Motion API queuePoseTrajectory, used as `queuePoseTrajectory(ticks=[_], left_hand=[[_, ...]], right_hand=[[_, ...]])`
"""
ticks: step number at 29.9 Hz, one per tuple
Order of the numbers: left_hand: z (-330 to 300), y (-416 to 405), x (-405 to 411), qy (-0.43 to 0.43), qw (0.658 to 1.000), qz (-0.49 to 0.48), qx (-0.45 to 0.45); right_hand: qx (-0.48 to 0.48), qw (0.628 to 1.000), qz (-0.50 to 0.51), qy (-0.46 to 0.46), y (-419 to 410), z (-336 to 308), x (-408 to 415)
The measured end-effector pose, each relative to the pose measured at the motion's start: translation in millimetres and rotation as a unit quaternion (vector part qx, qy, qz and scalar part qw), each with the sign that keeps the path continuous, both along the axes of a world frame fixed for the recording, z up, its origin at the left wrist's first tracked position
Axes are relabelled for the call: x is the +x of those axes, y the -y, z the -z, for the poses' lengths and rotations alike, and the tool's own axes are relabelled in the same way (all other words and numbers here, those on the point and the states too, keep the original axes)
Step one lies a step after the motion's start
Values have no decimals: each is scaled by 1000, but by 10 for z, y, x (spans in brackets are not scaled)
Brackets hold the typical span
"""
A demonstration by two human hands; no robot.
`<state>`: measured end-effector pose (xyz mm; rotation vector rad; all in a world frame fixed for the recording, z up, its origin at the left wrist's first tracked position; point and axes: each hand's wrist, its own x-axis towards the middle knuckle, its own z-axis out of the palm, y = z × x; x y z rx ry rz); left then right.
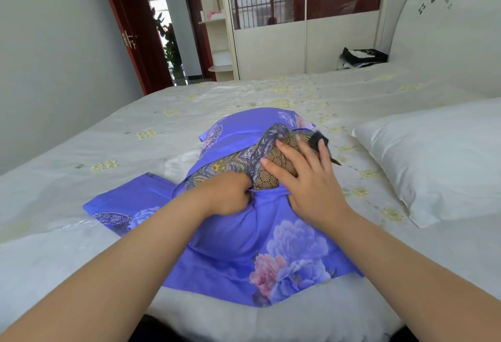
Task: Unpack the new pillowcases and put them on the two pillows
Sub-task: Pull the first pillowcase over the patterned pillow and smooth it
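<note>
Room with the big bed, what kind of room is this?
Most likely a bedroom at home: a wide bed with a headboard, a white pillow on it, and a sliding-door wardrobe against the far wall.

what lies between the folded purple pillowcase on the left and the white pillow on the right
In the head view, the pillow half inside the purple pillowcase, with both hands on it, lies between the folded pillowcase and the white pillow.

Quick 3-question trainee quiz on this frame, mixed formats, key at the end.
1. True or false: the white pillow already wears a purple case.
2. Which hand grips the edge of the purple pillowcase: A left hand, B right hand?
3. Fill in: the folded spare pillowcase lies on the ___.

Key: 1 false; 2 A; 3 bed.
</note>
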<state>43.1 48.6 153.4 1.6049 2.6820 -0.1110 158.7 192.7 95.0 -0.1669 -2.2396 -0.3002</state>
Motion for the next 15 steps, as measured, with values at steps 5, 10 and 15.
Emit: queuePoseTrajectory(ticks=[5,10,15], left_hand=[[352,99,28,-156,957,81,233],[483,112,-40,-192,892,84,401],[247,-17,-123,-125,949,-70,280]], right_hand=[[-230,966,2,119,-13,-122,41],[-454,867,-103,178,0,-142,49],[-544,796,-104,244,-74,-279,-30]])
